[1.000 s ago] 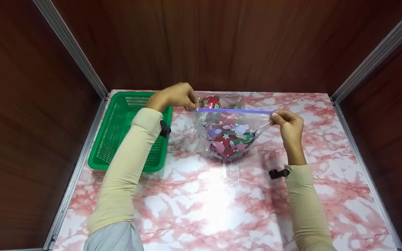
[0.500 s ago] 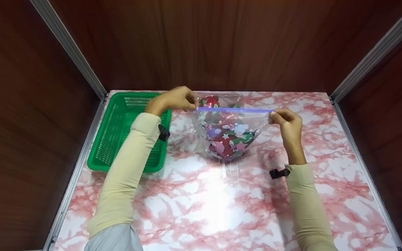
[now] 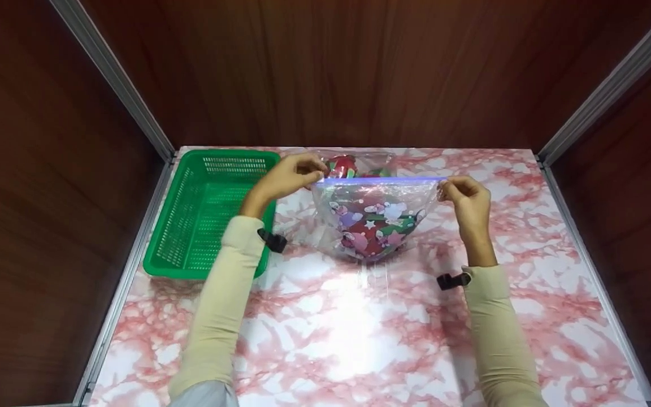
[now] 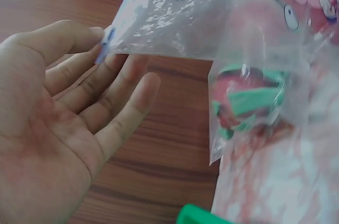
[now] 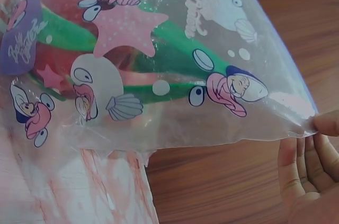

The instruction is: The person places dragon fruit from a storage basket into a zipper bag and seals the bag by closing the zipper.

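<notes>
A clear zip bag (image 3: 372, 223) with printed cartoon shells and stars hangs from its purple zip strip (image 3: 382, 181), stretched between both hands. Inside show red and green things (image 5: 74, 28), their kind blurred by the plastic. My left hand (image 3: 289, 178) pinches the strip's left end between thumb and index finger; in the left wrist view the other fingers (image 4: 127, 110) spread loosely below. At the opposite corner my right hand (image 3: 468, 200) pinches the bag between thumb and fingers. Behind it lies a second clear bag (image 3: 359, 164) with red and green contents, partly hidden.
On the left of the marbled table (image 3: 314, 339) stands a green plastic basket (image 3: 153, 243), partly beneath the left forearm. Wood-patterned panels (image 3: 348, 73) rise at the back and both sides, with metal rails at their corners.
My left wrist has turned and come slightly nearer, the forearm swinging right and uncovering more of the basket. The pinch at both bag corners holds, and the right hand has barely moved.
</notes>
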A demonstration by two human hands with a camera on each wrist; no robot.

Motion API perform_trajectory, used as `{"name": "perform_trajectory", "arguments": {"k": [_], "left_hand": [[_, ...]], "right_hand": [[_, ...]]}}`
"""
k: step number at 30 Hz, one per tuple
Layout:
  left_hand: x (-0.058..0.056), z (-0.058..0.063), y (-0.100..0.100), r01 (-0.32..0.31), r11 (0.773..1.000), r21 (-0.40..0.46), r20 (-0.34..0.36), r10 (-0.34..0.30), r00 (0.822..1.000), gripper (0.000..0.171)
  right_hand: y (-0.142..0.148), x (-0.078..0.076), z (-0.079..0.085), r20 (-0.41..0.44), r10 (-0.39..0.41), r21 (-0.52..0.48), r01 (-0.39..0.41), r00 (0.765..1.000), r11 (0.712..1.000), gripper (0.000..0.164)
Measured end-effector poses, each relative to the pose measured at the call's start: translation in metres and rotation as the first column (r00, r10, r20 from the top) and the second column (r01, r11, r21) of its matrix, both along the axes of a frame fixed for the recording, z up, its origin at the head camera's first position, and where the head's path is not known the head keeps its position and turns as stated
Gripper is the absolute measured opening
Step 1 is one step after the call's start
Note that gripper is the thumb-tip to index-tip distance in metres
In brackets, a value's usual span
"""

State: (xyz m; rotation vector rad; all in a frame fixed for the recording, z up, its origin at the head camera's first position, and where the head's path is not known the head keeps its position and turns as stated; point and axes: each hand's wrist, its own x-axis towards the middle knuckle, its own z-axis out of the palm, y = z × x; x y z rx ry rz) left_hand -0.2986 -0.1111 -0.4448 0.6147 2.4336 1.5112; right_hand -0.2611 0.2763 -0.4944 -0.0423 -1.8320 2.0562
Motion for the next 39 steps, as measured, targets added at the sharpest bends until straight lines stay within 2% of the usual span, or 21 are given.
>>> {"name": "perform_trajectory", "arguments": {"k": [6, 10, 12, 14, 16, 18, 21, 25, 27, 30, 35, 39], "left_hand": [[0.015, -0.023, 0.006, -0.069, 0.985, 0.155, 0.045, 0.063, 0.997, 0.039], [0.028, -0.038, 0.009, -0.12, 0.959, 0.255, 0.096, 0.099, 0.99, 0.043], [0.034, -0.045, 0.01, -0.129, 0.95, 0.284, 0.122, 0.098, 0.988, 0.055], [0.039, -0.052, 0.012, -0.135, 0.945, 0.296, 0.16, 0.09, 0.983, 0.074], [0.043, -0.059, 0.014, -0.143, 0.947, 0.289, 0.203, 0.086, 0.975, 0.095], [0.048, -0.067, 0.018, -0.142, 0.954, 0.264, 0.247, 0.076, 0.966, 0.106], [0.052, -0.078, 0.025, -0.134, 0.975, 0.176, 0.303, 0.076, 0.95, 0.118], [0.053, -0.09, 0.034, -0.106, 0.992, 0.069, 0.325, 0.078, 0.942, 0.135], [0.053, -0.095, 0.037, -0.104, 0.993, 0.062, 0.322, 0.078, 0.943, 0.14], [0.051, -0.102, 0.04, -0.098, 0.991, 0.095, 0.311, 0.064, 0.948, 0.138], [0.049, -0.116, 0.045, -0.056, 0.986, 0.155, 0.25, 0.016, 0.968, 0.121], [0.048, -0.123, 0.048, -0.074, 0.979, 0.191, 0.231, 0.028, 0.973, 0.104]], "right_hand": [[-0.001, 0.0, -0.001, 0.006, -0.01, -0.011, 0.01, 1.0, 1.0, 0.024], [-0.001, 0.001, -0.001, 0.019, -0.02, -0.004, 0.02, 1.0, 1.0, 0.017], [-0.001, 0.001, 0.0, 0.03, -0.023, 0.004, 0.023, 0.999, 1.0, 0.013], [0.0, 0.002, 0.0, 0.043, -0.025, 0.009, 0.024, 0.999, 1.0, 0.014], [0.0, 0.003, 0.001, 0.053, -0.024, 0.012, 0.024, 0.998, 1.0, 0.015], [0.0, 0.003, 0.002, 0.056, -0.025, 0.019, 0.024, 0.998, 1.0, 0.015], [-0.001, 0.003, 0.002, 0.054, -0.028, 0.027, 0.026, 0.998, 0.999, 0.015], [-0.001, 0.003, 0.002, 0.049, -0.029, 0.018, 0.028, 0.998, 0.999, 0.018], [0.0, 0.003, 0.002, 0.049, -0.029, 0.011, 0.028, 0.998, 1.0, 0.02], [0.001, 0.003, 0.002, 0.054, -0.029, 0.008, 0.029, 0.998, 1.0, 0.021], [0.002, 0.004, 0.001, 0.052, -0.022, -0.009, 0.022, 0.998, 1.0, 0.02], [0.003, 0.004, -0.002, 0.052, -0.025, -0.029, 0.026, 0.998, 0.999, 0.02]]}}
